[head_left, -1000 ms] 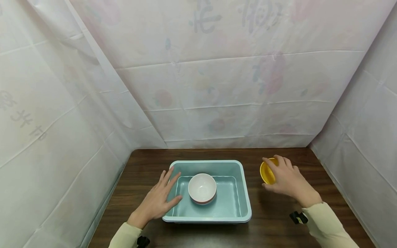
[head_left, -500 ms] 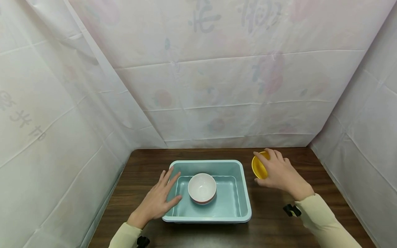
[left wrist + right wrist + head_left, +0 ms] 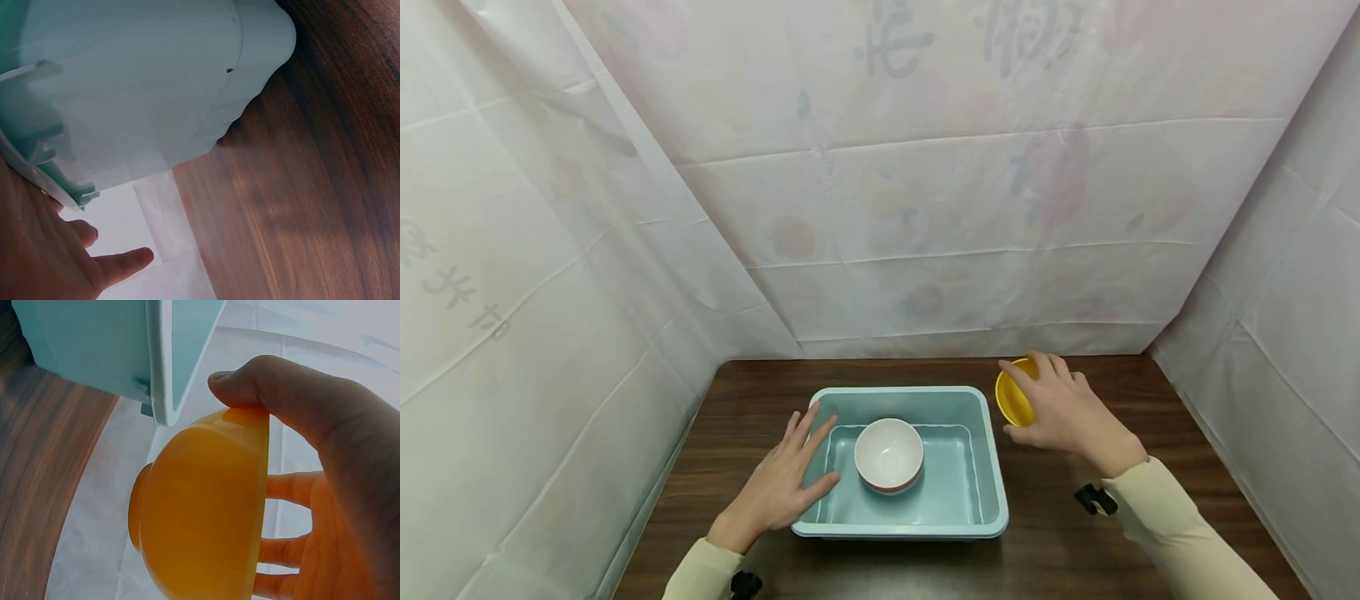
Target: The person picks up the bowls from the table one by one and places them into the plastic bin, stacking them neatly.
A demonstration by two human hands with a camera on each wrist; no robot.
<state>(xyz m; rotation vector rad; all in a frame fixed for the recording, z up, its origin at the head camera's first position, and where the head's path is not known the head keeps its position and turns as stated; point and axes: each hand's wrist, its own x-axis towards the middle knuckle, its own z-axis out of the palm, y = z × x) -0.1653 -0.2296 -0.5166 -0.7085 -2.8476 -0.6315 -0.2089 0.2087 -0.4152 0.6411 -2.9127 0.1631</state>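
Note:
My right hand [image 3: 1063,412] grips a yellow bowl [image 3: 1011,402] beyond the right rim of a light blue plastic basin [image 3: 902,531]. The right wrist view shows the thumb on one side of the bowl's rim [image 3: 206,506] and the fingers across its mouth, the bowl tilted well over. Inside the basin sits a white bowl [image 3: 889,454] with a reddish band low on its outside. At the basin's left side, my left hand [image 3: 781,485] rests over the rim, fingers spread and nearly straight. Its palm lies against the rim in the left wrist view.
A dark brown wood-grain table [image 3: 737,417] lies beneath everything. White printed sheets [image 3: 925,208] hang at the back and on both sides, close to the table's edges. Each wrist carries a small black device [image 3: 1096,498].
My right hand has carried the yellow bowl left and slightly away from me, closer to the basin's back right corner. The left hand, basin and white bowl have stayed in place.

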